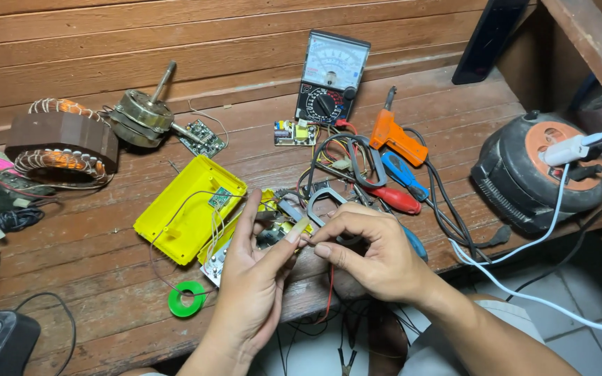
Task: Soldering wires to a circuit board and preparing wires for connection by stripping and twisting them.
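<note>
We pinch a small pale component (299,228) between our left hand (256,278) and right hand (371,254), near the table's near edge, just right of the yellow case (175,209); it seems light and fragile, best held by its edges

Two hands (259,278) work over the surface (92,271). On it lie one meter (330,76), one yellow case (186,209), one green tape roll (187,299), one orange solder gun (398,139), two motor parts (60,143), one cable reel (538,174), and what look like three small circuit boards (203,139), though clutter may hide more.
</note>
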